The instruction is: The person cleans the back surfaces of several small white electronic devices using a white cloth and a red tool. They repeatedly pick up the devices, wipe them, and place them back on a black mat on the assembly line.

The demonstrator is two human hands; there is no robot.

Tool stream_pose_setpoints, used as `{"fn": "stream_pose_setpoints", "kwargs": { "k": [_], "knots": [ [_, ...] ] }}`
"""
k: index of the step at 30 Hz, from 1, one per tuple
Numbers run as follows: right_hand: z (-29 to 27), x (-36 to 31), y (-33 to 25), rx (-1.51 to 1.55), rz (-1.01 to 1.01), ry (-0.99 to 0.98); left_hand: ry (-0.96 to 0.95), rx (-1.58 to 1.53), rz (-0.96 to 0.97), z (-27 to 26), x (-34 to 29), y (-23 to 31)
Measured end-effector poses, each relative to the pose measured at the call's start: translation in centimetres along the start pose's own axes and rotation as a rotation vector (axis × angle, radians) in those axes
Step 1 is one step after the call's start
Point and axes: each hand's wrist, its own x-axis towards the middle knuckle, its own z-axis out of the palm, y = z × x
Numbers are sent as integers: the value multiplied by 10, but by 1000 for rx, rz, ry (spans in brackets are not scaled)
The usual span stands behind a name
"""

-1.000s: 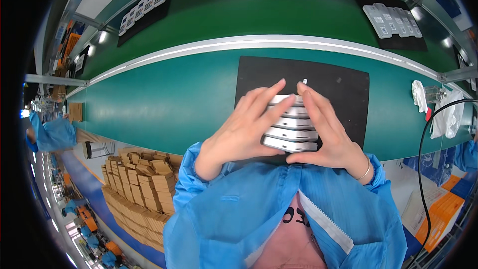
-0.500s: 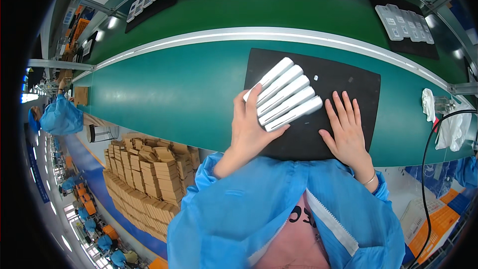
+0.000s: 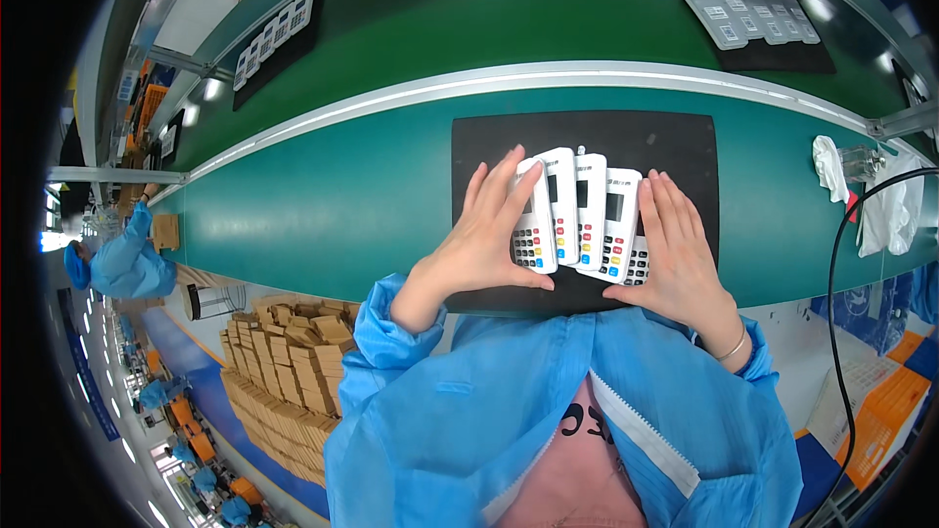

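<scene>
Fanned row of white card readers (image 3: 590, 220) over black mat (image 3: 489, 137), long axes running away from the body, left hand (image 3: 484, 235) gripping its left end, right hand (image 3: 682, 264) its right, equally near.

White handsets (image 3: 589, 220) have some seemingly red, yellow and blue keys (image 3: 615, 258).

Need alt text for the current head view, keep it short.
A person's left hand and right hand flank a fan of five overlapping white keypad payment terminals, screens and keys facing up, over a black mat on a green workbench. Brown cardboard boxes stand stacked at lower left.
</scene>
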Motion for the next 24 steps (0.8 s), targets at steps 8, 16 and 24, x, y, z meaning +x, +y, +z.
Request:
{"fn": "stream_pose_setpoints", "kwargs": {
  "k": [8,16,24],
  "knots": [
    [-27,1,7,-64,-14,1,-116,269,-19,-22,9,12],
    [-12,21,-2,-90,-68,-41,-204,304,44,-16,27,15],
    [-25,13,-3,-199,-20,-3,-101,360,3,-22,15,18]
  ]
}}
